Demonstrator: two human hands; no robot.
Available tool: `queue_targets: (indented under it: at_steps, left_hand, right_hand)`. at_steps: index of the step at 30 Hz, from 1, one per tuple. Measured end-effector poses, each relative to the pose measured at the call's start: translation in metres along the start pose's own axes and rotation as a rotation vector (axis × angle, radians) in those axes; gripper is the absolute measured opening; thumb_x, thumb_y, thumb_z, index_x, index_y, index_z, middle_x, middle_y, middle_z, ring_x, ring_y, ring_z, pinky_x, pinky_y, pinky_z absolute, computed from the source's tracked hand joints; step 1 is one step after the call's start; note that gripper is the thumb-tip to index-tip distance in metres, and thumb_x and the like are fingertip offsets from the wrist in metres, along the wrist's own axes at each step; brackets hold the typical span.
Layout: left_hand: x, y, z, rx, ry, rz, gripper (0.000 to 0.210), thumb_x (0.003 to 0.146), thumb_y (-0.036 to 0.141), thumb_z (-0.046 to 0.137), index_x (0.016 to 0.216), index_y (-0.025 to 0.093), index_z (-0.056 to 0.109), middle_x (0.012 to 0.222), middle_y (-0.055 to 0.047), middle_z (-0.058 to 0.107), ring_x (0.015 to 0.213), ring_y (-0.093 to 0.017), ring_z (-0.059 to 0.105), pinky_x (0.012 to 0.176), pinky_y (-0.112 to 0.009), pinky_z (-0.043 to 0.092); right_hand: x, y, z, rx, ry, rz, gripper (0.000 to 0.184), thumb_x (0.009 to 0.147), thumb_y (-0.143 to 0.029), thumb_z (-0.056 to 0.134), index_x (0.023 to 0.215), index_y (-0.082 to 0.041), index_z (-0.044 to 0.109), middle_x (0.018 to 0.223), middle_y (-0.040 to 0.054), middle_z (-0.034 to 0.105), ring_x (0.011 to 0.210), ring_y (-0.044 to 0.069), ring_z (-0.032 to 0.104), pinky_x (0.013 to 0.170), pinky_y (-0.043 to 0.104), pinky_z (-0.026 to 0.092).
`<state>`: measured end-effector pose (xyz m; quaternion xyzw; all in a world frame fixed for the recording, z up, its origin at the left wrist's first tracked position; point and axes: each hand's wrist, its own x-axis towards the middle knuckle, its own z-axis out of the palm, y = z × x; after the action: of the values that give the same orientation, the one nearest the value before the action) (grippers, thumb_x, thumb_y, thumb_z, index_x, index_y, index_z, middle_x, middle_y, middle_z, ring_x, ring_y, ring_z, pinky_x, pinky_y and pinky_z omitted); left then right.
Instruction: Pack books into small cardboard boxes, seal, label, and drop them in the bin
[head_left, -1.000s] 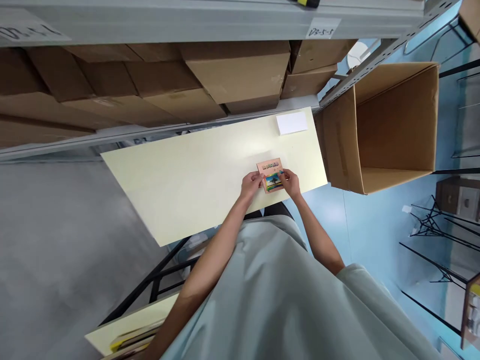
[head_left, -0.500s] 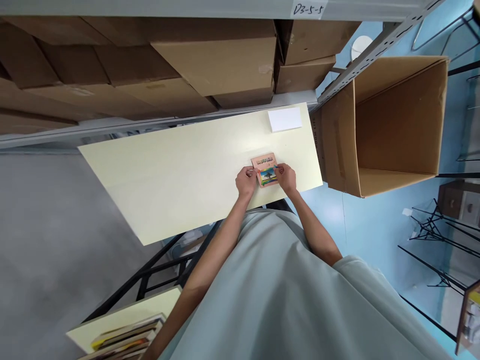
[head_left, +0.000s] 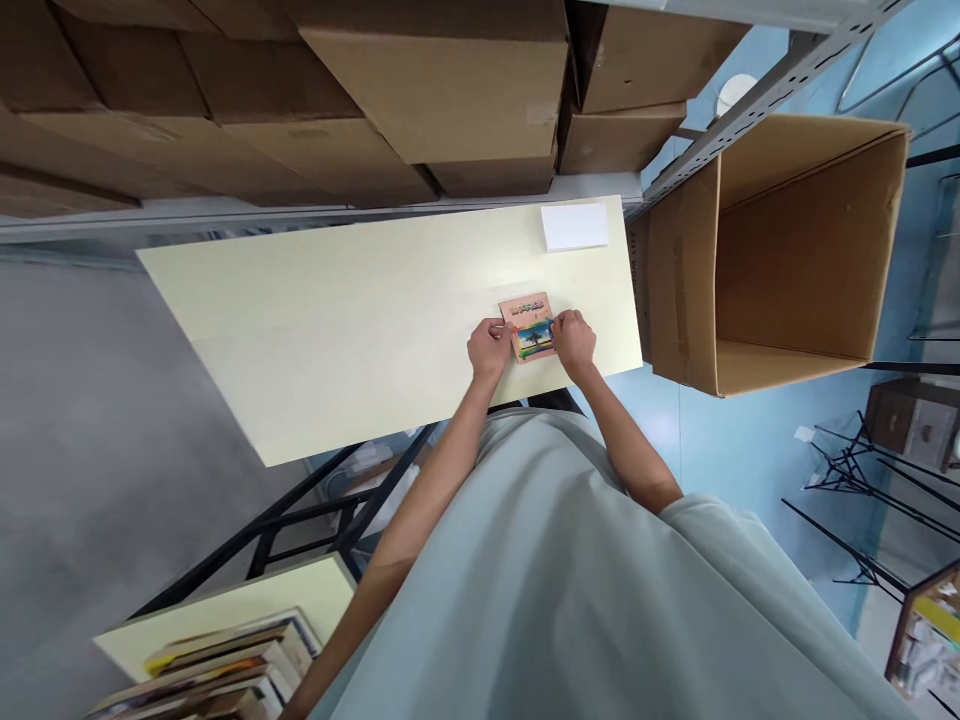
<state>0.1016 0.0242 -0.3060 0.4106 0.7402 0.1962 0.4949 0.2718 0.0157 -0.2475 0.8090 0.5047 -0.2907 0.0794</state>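
Note:
A small, flat pink booklet-like item [head_left: 527, 307] with a tree picture and dark lettering on its front lies near the right end of the pale tabletop [head_left: 337, 330]. At its left edge, my left hand [head_left: 489, 347] is closed, thumb and fingers pinching the side. My right hand [head_left: 575, 343] is also closed, gripping the opposite edge. The fingers cover parts of both sides, and the underside is hidden. Beyond the item, near the table's far edge, rests a folded white card [head_left: 575, 227].
An open cardboard box [head_left: 682, 280] stands just right of the table. Closed cartons [head_left: 465, 100] fill the metal shelf behind it. At lower left, books [head_left: 247, 665] sit on a lower pale board. Black metal frames [head_left: 847, 465] stand on the blue floor at right.
The camera view has shifted slightly, so the shelf appears higher. My right fingers have drawn back a little from the picture to the item's right edge. My left hand keeps its hold.

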Motion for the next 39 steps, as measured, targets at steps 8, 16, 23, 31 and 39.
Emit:
queue_targets:
  at_steps: [8, 16, 23, 31, 39]
  left_hand:
    - [-0.003, -0.004, 0.0, -0.094, 0.004, 0.029, 0.018, 0.089, 0.038, 0.07, 0.098, 0.023, 0.074, 0.089, -0.004, 0.076, 0.082, -0.022, 0.068, 0.082, -0.034, 0.052]
    - [-0.006, -0.003, 0.001, -0.14, 0.003, 0.01, 0.026, 0.08, 0.036, 0.079, 0.102, 0.022, 0.074, 0.091, -0.004, 0.077, 0.086, -0.023, 0.071, 0.083, -0.034, 0.055]
    - [-0.003, -0.006, 0.007, -0.174, 0.021, -0.014, 0.025, 0.078, 0.034, 0.078, 0.099, 0.022, 0.074, 0.091, -0.004, 0.076, 0.084, -0.021, 0.071, 0.083, -0.034, 0.056]
    - [-0.003, -0.008, 0.005, -0.239, -0.007, -0.02, 0.022, 0.078, 0.032, 0.077, 0.097, 0.021, 0.072, 0.092, -0.005, 0.076, 0.086, -0.021, 0.071, 0.085, -0.034, 0.057]
    - [0.0, -0.005, -0.01, -0.262, -0.017, 0.016, 0.019, 0.08, 0.028, 0.073, 0.097, 0.02, 0.074, 0.088, -0.004, 0.074, 0.083, -0.021, 0.07, 0.083, -0.034, 0.056]
  right_hand:
    - [0.002, 0.007, -0.008, -0.018, -0.019, -0.055, 0.026, 0.116, -0.026, 0.038, 0.126, -0.016, 0.06, 0.134, 0.016, 0.066, 0.11, 0.027, 0.073, 0.087, 0.033, 0.055]
    - [0.001, -0.001, -0.001, -0.107, -0.023, -0.056, 0.027, 0.115, -0.022, 0.037, 0.124, -0.014, 0.062, 0.13, 0.0216, 0.067, 0.116, 0.03, 0.074, 0.091, 0.039, 0.061]
    - [0.005, -0.003, -0.004, -0.123, 0.006, -0.077, 0.027, 0.11, -0.014, 0.04, 0.128, -0.012, 0.059, 0.136, 0.0243, 0.064, 0.117, 0.031, 0.074, 0.091, 0.04, 0.063]
    - [0.012, -0.004, -0.003, -0.176, -0.047, -0.123, 0.028, 0.107, -0.007, 0.04, 0.126, -0.01, 0.061, 0.132, 0.0241, 0.067, 0.115, 0.03, 0.075, 0.094, 0.038, 0.061]
    - [0.007, 0.002, -0.012, -0.063, -0.009, -0.116, 0.025, 0.104, -0.011, 0.04, 0.118, -0.013, 0.061, 0.122, 0.0208, 0.073, 0.11, 0.033, 0.074, 0.093, 0.043, 0.059]
